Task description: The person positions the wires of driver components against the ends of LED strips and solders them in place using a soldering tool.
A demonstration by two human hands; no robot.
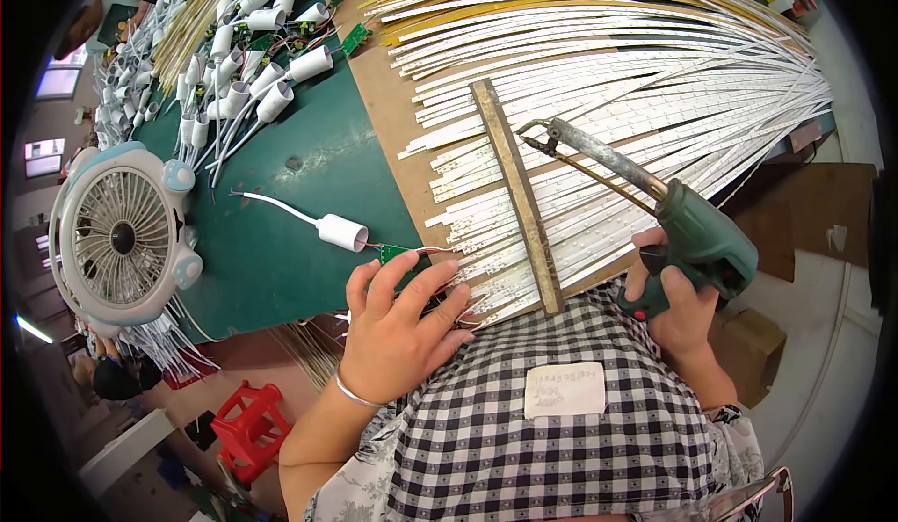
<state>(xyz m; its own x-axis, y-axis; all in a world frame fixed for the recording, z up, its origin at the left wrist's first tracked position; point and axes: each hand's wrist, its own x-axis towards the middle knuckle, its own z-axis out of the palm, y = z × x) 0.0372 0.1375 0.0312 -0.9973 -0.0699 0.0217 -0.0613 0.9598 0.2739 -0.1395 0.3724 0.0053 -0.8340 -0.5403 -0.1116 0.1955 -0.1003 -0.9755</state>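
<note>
Right hand (678, 311): wrapped around the grip of the green pistol-shaped tool (709, 241), forefinger near the black trigger, a hold that likely lets one hand both aim and work it.
Green tool's barrel (608, 159): angled up and leftward over the strips, its bent tip just beside the bar; the height above them cannot be told, though this pose seems to hold the tip away from the left fingers.
Left hand (398, 321): palm down, fingers spread wide over the circuit board (389, 252) and nearby strip ends, probably to steady small parts; whether the fingertips pinch a wire cannot be told.
Circuit board: partly hidden under the fingers at the strips' left ends, so its thin wires apparently need little reach.
White sleeve (342, 232): lying on the green surface (281, 288) just left of the circuit board, wire running between them, cable trailing leftward, seemingly laid out so nothing tangles.
White strips (636, 101): fanned across a brown sheet (385, 134), near ends roughly lined up, presumably for easy access one after another.
Bar (519, 195): laid crosswise over the strips near those ends, likely as a weight holding them flat.
Sleeve pile (267, 92): heaped at the far left, apart from the working spot, perhaps as stock within reach.
Fan (122, 237): upright at the left edge, facing the person, presumably for cooling.
</note>
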